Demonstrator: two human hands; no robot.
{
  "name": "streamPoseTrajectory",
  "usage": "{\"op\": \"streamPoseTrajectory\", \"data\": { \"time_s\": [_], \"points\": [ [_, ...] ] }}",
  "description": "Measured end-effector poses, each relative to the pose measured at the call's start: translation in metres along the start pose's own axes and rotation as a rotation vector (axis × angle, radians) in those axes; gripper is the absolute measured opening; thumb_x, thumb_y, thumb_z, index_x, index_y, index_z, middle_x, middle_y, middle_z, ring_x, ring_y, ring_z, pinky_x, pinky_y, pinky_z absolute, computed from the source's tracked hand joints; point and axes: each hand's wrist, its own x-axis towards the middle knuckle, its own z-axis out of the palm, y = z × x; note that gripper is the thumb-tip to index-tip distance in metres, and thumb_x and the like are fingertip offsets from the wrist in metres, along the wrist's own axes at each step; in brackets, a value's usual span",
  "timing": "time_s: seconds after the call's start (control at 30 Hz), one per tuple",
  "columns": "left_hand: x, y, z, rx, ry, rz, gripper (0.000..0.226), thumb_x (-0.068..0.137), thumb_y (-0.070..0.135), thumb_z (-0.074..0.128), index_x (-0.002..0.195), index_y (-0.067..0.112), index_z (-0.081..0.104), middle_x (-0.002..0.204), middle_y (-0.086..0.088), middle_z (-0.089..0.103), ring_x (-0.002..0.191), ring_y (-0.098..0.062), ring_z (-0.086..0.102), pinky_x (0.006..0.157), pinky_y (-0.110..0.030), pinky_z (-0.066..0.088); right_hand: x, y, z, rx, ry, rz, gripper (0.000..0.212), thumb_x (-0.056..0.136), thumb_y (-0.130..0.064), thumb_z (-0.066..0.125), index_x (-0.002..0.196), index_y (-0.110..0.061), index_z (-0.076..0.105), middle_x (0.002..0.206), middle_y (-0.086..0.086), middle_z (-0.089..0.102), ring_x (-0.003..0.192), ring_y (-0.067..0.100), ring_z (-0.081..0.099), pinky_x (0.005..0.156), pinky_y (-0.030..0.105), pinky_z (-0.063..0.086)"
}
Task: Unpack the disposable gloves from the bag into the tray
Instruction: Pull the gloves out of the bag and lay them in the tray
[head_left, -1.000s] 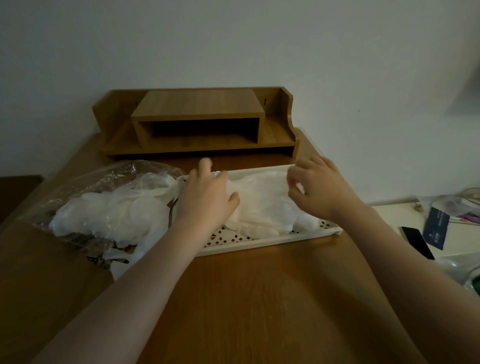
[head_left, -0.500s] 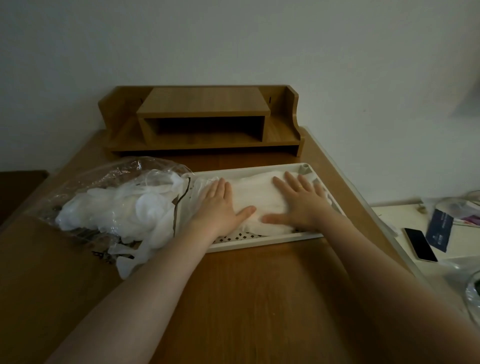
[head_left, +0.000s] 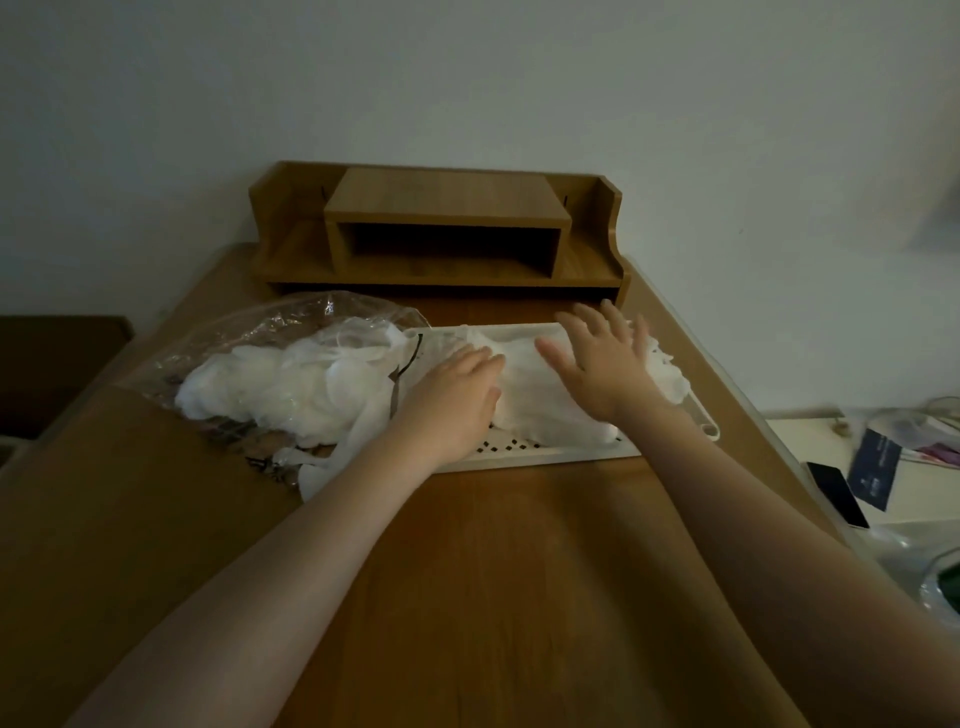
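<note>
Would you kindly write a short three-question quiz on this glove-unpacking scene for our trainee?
1. True or false: both hands, left hand and right hand, lie with straight fingers on the gloves in the tray.
2. Where is the bag? A) left of the tray B) on the shelf C) right of the tray
3. Fill in: the tray's floor has a pattern of ____.

Key: 1 true; 2 A; 3 holes.
</note>
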Motion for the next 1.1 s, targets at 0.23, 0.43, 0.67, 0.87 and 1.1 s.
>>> {"op": "streamPoseTrajectory", "data": {
  "time_s": [0.23,0.43,0.67,0.87,1.1],
  "points": [
    [-0.027,-0.042,-0.032,-0.279,0.645,-0.069,0.024,0.097,0.009,0.042,0.113,0.009,0.059,0.103,-0.001,0.065,0.09,-0.012,0.06,0.073,-0.018,0.047,-0.013,-0.104,0.012,0.389,0.168,-0.483,0.02,0.092,0.002,0.049,0.1,0.0,0.067,0.099,0.014,0.066,0.087,0.024,0.062,0.076,0.025,0.047],
    [-0.024,-0.072,-0.027,-0.499,0.623,-0.209,0.023,0.098,0.002,0.035,0.105,0.012,0.054,0.101,0.006,0.059,0.09,0.0,0.054,0.074,0.002,0.037,-0.002,-0.138,0.048,0.432,-0.088,-0.139,0.029,0.1,-0.019,0.043,0.117,-0.003,0.06,0.112,0.015,0.065,0.099,0.028,0.061,0.086,0.035,0.049],
    [-0.019,-0.084,-0.025,-0.58,0.561,-0.121,0.022,0.099,0.006,0.037,0.098,0.017,0.056,0.093,0.013,0.061,0.091,0.004,0.057,0.078,-0.002,0.041,0.003,-0.14,0.061,0.777,-0.207,0.05,0.039,0.092,-0.03,0.059,0.127,-0.012,0.058,0.108,0.001,0.064,0.095,0.016,0.06,0.079,0.029,0.05],
    [-0.022,-0.085,-0.02,-0.597,0.483,-0.17,0.022,0.101,0.023,0.037,0.1,0.02,0.059,0.09,0.014,0.062,0.077,0.001,0.058,0.066,-0.013,0.043,-0.004,-0.127,0.056,1.268,-0.197,0.115,0.014,0.092,-0.015,0.059,0.079,-0.011,0.063,0.072,0.003,0.06,0.062,0.012,0.056,0.058,0.021,0.047],
    [-0.02,-0.09,-0.01,-0.328,0.245,-0.358,0.053,0.099,0.048,0.022,0.096,0.013,0.062,0.086,-0.006,0.066,0.08,-0.019,0.062,0.075,-0.038,0.05,0.002,-0.1,0.036,1.916,-0.174,0.455,0.03,0.091,-0.019,0.05,0.116,-0.002,0.054,0.096,0.011,0.062,0.087,0.026,0.06,0.077,0.038,0.049]
  ]
}}
